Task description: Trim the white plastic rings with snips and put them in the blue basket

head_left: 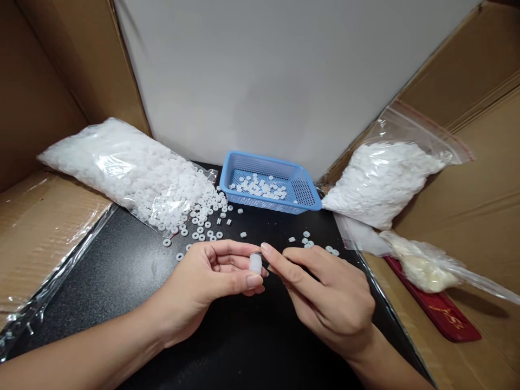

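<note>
My left hand [221, 271] pinches a small white plastic cylinder [255, 263] between thumb and fingers, just above the black table. My right hand [325, 290] meets it from the right, its index fingertip at the cylinder's upper end and its other fingers curled. The right thumb is hidden, and what the right fingers hold, if anything, cannot be made out. Beyond my hands, loose white plastic rings [207, 224] lie scattered on the table, spilling from a large clear bag [117, 162] of such rings at the left.
A blue perforated basket [268, 206] with small white pieces inside stands at the back. To the right are a zip bag [377, 179] of white material, a knotted bag [426, 265] of yellowish material and a red item [457, 319]. Cardboard walls [479, 179] flank the black table [109, 260].
</note>
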`<state>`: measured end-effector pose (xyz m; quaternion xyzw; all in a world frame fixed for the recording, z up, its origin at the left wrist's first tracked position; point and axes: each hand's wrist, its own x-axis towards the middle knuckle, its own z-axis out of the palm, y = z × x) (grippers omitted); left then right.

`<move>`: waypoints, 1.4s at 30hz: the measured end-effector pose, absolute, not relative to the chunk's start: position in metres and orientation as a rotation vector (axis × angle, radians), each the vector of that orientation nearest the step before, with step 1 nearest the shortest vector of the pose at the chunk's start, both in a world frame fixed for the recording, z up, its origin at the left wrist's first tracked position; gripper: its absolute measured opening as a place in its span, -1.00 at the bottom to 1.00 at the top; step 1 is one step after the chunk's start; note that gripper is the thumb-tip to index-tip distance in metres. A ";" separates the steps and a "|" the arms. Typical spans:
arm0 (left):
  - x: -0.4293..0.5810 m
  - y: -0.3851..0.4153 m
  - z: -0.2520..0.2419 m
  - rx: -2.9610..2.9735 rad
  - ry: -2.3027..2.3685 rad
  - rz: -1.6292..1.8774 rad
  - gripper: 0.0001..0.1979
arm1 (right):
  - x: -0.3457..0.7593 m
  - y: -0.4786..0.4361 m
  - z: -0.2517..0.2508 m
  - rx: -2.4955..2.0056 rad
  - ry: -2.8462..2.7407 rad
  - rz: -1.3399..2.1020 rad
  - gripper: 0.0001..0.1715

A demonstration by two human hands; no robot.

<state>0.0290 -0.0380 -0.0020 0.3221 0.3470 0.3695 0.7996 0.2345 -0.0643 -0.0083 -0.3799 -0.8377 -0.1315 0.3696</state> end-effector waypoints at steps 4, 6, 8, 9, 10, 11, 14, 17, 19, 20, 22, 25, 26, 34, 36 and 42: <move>0.029 -0.039 -0.003 0.707 0.741 0.785 -0.67 | 0.235 -0.064 -0.008 -0.961 -2.155 -0.365 -0.58; 0.028 -0.039 -0.003 0.744 0.744 0.783 -0.67 | 0.234 -0.064 -0.008 -0.958 -2.142 -0.356 -0.57; 0.028 -0.038 -0.004 0.802 0.745 0.784 -0.67 | 0.233 -0.065 -0.007 -0.974 -2.077 -0.262 -0.55; 0.028 -0.037 -0.005 0.835 0.737 0.784 -0.68 | 0.232 -0.065 -0.007 -0.985 -2.022 -0.187 -0.53; 0.028 -0.036 -0.005 0.870 0.725 0.785 -0.69 | 0.231 -0.065 -0.007 -0.994 -1.960 -0.113 -0.51; 0.027 -0.035 -0.005 0.901 0.708 0.786 -0.70 | 0.230 -0.064 -0.006 -0.999 -1.901 -0.056 -0.50; 0.026 -0.032 -0.006 0.974 0.665 0.803 -0.71 | 0.231 -0.063 -0.006 -0.993 -1.803 -0.021 -0.44; 0.024 -0.030 -0.007 1.023 0.640 0.832 -0.71 | 0.233 -0.062 -0.007 -0.967 -1.792 -0.031 -0.41; 0.024 -0.030 -0.006 1.051 0.629 0.846 -0.70 | 0.235 -0.062 -0.008 -0.954 -1.796 -0.018 -0.39; 0.024 -0.029 -0.006 1.063 0.628 0.850 -0.70 | 0.235 -0.062 -0.008 -0.955 -1.798 -0.013 -0.39; 0.025 -0.030 -0.005 1.080 0.635 0.856 -0.69 | 0.236 -0.062 -0.009 -0.957 -1.801 -0.011 -0.38; 0.025 -0.031 -0.005 1.090 0.654 0.859 -0.71 | 0.234 -0.063 -0.009 -0.960 -1.803 -0.002 -0.41; 0.025 -0.032 -0.005 1.105 0.671 0.857 -0.72 | 0.234 -0.063 -0.009 -0.967 -1.795 0.018 -0.44; 0.027 0.003 0.003 1.363 0.990 0.946 -0.68 | 0.231 -0.056 -0.018 -1.083 -1.583 0.121 -0.88; 0.032 0.035 0.011 1.501 1.067 0.983 -0.69 | 0.232 -0.050 -0.022 -1.099 -1.587 0.095 -0.85; 0.057 0.125 0.025 1.881 1.256 0.947 -0.84 | 0.231 -0.043 -0.033 -1.122 -1.648 0.205 -0.84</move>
